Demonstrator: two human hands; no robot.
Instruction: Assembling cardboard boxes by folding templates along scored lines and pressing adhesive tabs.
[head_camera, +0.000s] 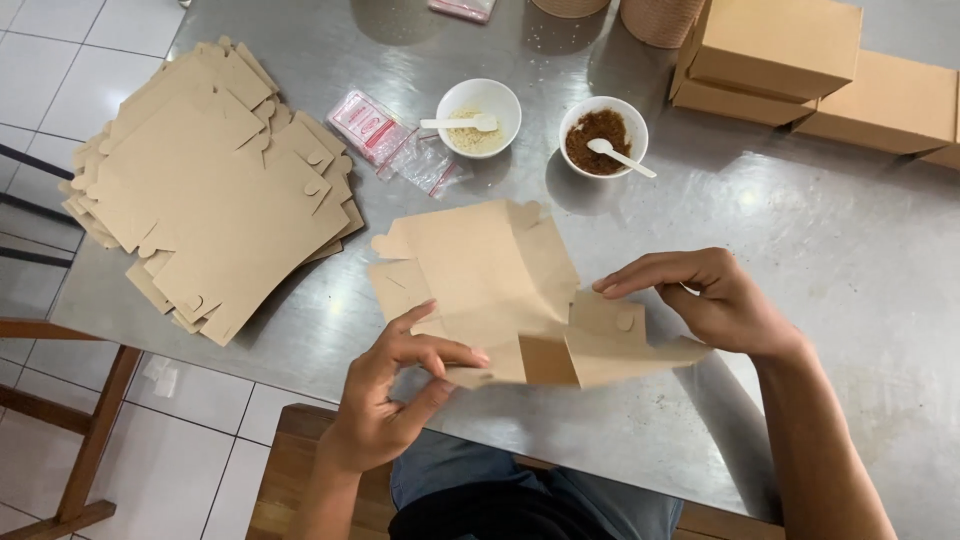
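A flat brown cardboard box blank (490, 280) with tabbed flaps is held just above the steel table (820, 260), partly folded. My left hand (395, 385) pinches its near lower edge between thumb and fingers. My right hand (705, 300) grips the right flap, which is bent upward along a crease. A thick stack of the same unfolded blanks (215, 190) lies fanned out at the table's left end.
Two white bowls with white spoons stand behind the blank: one with pale grains (478, 116), one with dark brown crumbs (603, 135). Small clear packets (395, 140) lie beside them. Assembled brown boxes (800, 60) are stacked at the back right. A wooden bench sits below the table edge.
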